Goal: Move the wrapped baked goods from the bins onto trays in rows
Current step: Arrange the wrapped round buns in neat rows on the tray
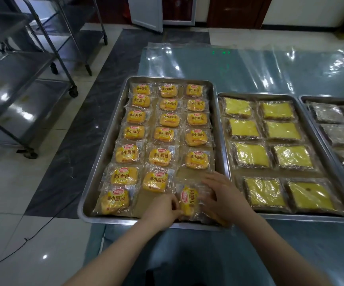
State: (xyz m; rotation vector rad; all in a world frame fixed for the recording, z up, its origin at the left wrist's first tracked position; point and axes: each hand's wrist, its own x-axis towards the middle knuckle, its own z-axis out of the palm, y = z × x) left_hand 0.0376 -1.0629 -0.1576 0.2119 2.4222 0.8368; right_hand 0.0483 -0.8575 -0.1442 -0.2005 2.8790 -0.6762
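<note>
bun: we see one wrapped bun [188,201] turned sideways at the near right corner of the left tray [113,219] | left hand [162,209]: curled fingers pinch the bun's left edge | right hand [222,195]: fingers spread flat, pressing its right wrapper edge | position: bun between both hands

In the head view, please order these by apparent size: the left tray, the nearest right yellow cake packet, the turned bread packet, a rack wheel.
1. left tray
2. yellow cake packet
3. turned bread packet
4. rack wheel; it stands farther away, so its true size is unsure.
</note>
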